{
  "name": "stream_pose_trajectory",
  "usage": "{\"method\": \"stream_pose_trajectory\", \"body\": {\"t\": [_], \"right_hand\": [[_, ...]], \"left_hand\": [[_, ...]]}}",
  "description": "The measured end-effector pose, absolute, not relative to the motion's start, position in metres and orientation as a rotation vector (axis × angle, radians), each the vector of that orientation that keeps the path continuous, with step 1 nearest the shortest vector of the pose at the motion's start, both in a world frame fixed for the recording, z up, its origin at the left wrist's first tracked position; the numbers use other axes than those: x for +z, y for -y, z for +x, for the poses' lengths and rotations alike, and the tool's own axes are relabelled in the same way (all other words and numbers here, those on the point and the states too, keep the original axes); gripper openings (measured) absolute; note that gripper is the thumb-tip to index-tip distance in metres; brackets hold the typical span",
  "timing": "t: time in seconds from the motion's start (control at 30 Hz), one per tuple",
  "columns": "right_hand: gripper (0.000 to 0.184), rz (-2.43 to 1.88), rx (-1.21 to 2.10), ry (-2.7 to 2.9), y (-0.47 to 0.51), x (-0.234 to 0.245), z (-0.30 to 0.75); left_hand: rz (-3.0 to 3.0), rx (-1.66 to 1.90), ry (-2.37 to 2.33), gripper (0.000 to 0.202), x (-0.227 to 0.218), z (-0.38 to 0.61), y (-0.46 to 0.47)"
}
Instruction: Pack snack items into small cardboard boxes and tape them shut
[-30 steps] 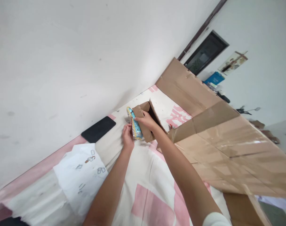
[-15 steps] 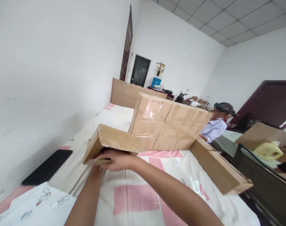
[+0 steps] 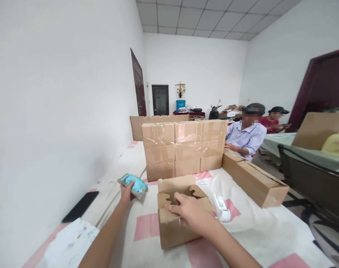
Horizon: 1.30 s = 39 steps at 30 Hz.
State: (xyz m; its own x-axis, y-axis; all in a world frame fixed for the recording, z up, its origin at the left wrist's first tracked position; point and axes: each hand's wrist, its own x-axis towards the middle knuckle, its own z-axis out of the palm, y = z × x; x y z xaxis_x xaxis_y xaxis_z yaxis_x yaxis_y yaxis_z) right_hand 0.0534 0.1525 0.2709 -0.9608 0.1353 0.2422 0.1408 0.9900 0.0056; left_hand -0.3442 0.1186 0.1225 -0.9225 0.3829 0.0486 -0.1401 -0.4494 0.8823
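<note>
My left hand point(image 3: 127, 192) is closed around a soft blue packet point(image 3: 135, 185) and holds it above the cloth, left of a cardboard box point(image 3: 177, 230). That box stands with its top open; notched inner flaps show and its inside is mostly out of sight. Across the near rim lies my right hand point(image 3: 187, 212), with thumb and fingers bent over the edge, gripping the box. A white tape dispenser point(image 3: 222, 208) rests on the cloth just right of the box.
Stacked, taped cartons point(image 3: 186, 149) form a wall behind the box. Long cartons point(image 3: 255, 176) line the right side. A black phone-like slab point(image 3: 80, 206) and a printed white sheet point(image 3: 70, 243) lie left. A person in a light shirt point(image 3: 246, 137) sits beyond.
The box, earlier tilted with both hands at its opening, now stands upright on the cloth. My left hand has come out leftward with the blue packet. The view has levelled.
</note>
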Motion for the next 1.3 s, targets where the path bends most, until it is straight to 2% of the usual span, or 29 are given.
{"method": "stream_pose_trajectory", "body": {"t": [0.23,0.43,0.67,0.97,1.2,1.3], "right_hand": [[0.059,-0.024,-0.037,2.800,-0.156,0.217,0.067],[0.054,0.031,-0.029,2.743,-0.156,0.212,0.072],[0.055,0.018,-0.016,2.719,-0.160,0.211,0.075],[0.051,0.042,-0.036,2.678,-0.161,0.206,0.072],[0.043,0.051,-0.026,2.644,-0.161,0.200,0.070],[0.045,0.054,-0.013,2.638,-0.162,0.200,0.071]], "left_hand": [[0.366,2.307,-1.656,0.049,0.173,-0.331,-0.103],[0.520,2.231,-1.684,0.054,0.203,-0.313,-0.122],[0.614,2.166,-1.655,0.039,0.205,-0.282,-0.145],[0.612,2.223,-1.591,0.047,0.203,-0.260,-0.162],[0.826,2.472,-1.488,0.055,0.260,-0.224,-0.144],[0.952,2.451,-1.475,0.056,0.288,-0.194,-0.125]]}}
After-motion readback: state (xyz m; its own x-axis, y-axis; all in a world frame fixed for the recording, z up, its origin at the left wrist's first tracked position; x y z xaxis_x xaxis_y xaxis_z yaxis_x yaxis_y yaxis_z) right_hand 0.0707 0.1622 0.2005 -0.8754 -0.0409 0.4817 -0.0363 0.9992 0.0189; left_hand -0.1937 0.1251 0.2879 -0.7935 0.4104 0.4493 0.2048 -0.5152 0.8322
